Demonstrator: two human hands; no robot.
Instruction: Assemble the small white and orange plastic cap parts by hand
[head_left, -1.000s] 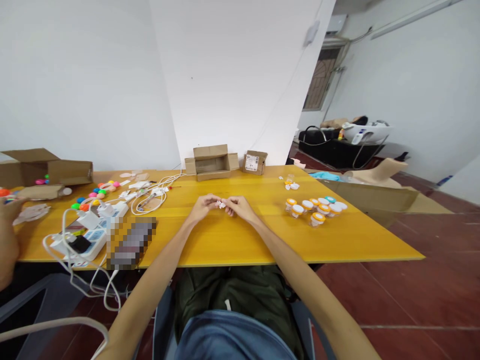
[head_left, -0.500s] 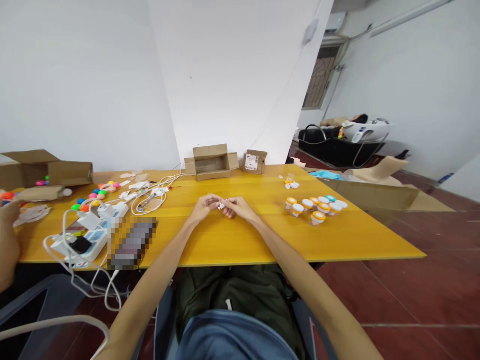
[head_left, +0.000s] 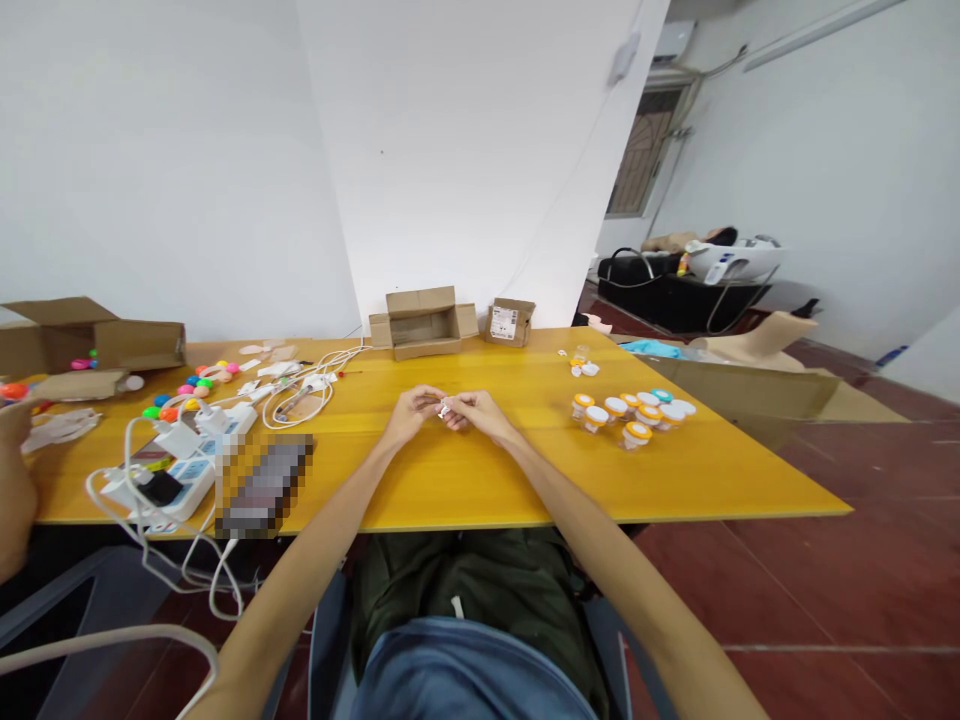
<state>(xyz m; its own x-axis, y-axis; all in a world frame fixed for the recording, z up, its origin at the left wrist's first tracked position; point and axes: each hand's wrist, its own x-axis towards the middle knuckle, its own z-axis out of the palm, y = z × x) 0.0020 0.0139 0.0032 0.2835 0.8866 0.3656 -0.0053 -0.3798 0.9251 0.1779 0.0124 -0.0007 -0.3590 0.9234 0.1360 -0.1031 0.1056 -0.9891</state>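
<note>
Over the middle of the yellow table (head_left: pixel 465 500), my left hand (head_left: pixel 412 412) and my right hand (head_left: pixel 474 412) meet at the fingertips. Between them is a small white piece (head_left: pixel 444 408), pinched by the fingers of both hands. Its exact shape is too small to tell. To the right stand several small clear jars with orange, white and teal lids (head_left: pixel 637 434). Behind those, a small clear jar (head_left: pixel 581 354) has some white pieces (head_left: pixel 589 370) near it.
At the back are an open cardboard box (head_left: pixel 426 350) and a smaller box (head_left: pixel 509 324). On the left lie a power strip (head_left: pixel 196 488), a blurred-out phone (head_left: pixel 266 487), white cables (head_left: pixel 330 385) and coloured balls (head_left: pixel 186 391). Another person's arm (head_left: pixel 15 490) shows at the left edge.
The white piece has turned slightly between my fingertips. Both hands stay in nearly the same place.
</note>
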